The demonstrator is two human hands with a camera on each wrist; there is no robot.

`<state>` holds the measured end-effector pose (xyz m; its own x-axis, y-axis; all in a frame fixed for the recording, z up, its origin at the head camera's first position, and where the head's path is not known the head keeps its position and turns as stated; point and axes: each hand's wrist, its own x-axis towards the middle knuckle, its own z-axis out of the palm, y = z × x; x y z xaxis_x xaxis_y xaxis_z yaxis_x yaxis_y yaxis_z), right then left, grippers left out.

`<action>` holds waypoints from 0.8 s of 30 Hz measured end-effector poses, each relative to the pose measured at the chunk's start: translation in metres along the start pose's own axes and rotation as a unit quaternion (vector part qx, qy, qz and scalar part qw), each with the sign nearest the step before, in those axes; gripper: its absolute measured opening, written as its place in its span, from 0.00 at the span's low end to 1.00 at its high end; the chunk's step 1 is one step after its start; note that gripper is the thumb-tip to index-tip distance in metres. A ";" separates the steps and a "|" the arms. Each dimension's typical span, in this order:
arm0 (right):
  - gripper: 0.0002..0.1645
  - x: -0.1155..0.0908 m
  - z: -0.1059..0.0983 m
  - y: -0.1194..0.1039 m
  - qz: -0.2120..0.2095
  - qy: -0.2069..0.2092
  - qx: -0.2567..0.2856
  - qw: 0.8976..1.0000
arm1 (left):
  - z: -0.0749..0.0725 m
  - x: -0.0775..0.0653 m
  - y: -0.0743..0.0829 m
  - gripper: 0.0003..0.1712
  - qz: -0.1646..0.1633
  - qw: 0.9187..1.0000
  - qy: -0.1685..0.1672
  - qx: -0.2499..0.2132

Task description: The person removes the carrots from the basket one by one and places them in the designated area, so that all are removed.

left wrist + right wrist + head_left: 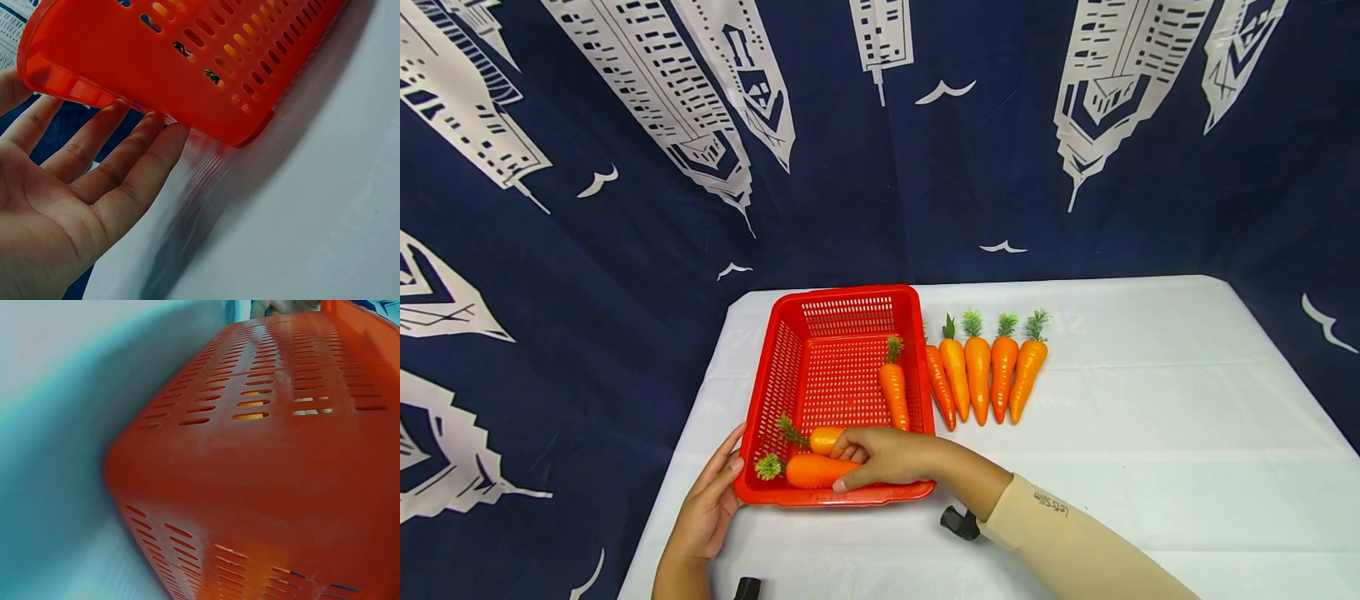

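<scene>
A red plastic basket (844, 392) with slotted walls stands on the white-covered table. Inside it, an orange carrot (893, 393) with a green top lies along the right side. Two more lie crosswise near the front wall: a lighter one (826, 439) and a bigger orange carrot (811, 471). My right hand (887, 456) reaches over the front right corner and grips the bigger carrot's narrow end between thumb and fingers, hiding its tip. At the basket's left side, my left hand (703, 508) touches the rim with fairly straight fingers; the left wrist view shows its fingertips (178, 132) along the rim.
Several carrots (978, 375) lie side by side on the table, just right of the basket. A black object (959, 523) shows beside the right wrist, another (748, 588) at the bottom edge. Behind the table hangs a dark blue cloth (880, 183) with white buildings.
</scene>
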<state>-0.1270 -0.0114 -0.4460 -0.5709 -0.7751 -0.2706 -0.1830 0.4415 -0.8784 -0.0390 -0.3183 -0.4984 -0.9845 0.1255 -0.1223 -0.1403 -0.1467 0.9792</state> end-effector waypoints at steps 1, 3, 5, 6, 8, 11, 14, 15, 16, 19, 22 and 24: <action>0.24 0.000 0.000 0.000 0.000 0.001 0.002 1.000 | 0.000 0.000 0.000 0.31 0.000 1.000 -0.001 0.000; 0.24 0.000 0.000 0.000 -0.003 0.003 0.006 1.000 | 0.000 0.000 0.000 0.31 0.001 1.000 -0.002 0.000; 0.23 -0.001 0.000 0.000 -0.005 0.004 0.010 1.000 | 0.000 0.000 0.000 0.31 0.002 1.000 -0.003 0.001; 0.22 -0.001 0.000 0.000 -0.006 0.004 0.012 1.000 | 0.000 0.000 0.000 0.31 0.002 1.000 -0.003 0.001; 0.21 -0.001 0.000 0.000 -0.006 0.006 0.015 1.000 | 0.000 0.000 0.000 0.31 0.003 1.000 -0.004 0.001; 0.20 -0.001 0.000 0.001 -0.008 0.006 0.020 1.000 | -0.001 0.000 0.000 0.31 0.005 1.000 -0.007 0.000; 0.21 -0.001 0.000 0.002 -0.011 0.004 0.030 0.999 | -0.001 0.000 0.000 0.31 0.008 1.000 -0.009 0.000; 0.21 -0.001 0.000 0.002 -0.012 0.003 0.032 0.999 | 0.000 0.000 0.000 0.31 0.009 1.000 -0.009 0.000; 0.21 -0.001 0.000 0.002 -0.015 0.001 0.035 0.999 | 0.000 0.000 -0.001 0.32 0.011 1.000 -0.009 0.000; 0.21 -0.001 0.000 0.004 -0.020 -0.002 0.035 0.999 | 0.000 -0.001 -0.001 0.32 0.016 1.000 -0.011 -0.002; 0.21 0.000 0.000 0.004 -0.023 -0.003 0.032 0.999 | 0.000 -0.001 -0.001 0.31 0.022 1.000 -0.017 -0.008; 0.21 0.000 0.000 0.004 -0.022 -0.002 0.029 0.999 | 0.000 -0.001 -0.001 0.31 0.024 0.999 -0.020 -0.012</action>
<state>-0.1274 -0.0094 -0.4496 -0.5600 -0.7949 -0.2335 -0.1599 0.3803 -0.9110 -0.0380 -0.3182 -0.4991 -0.9852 0.1574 -0.0673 -0.0950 -0.1761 0.9798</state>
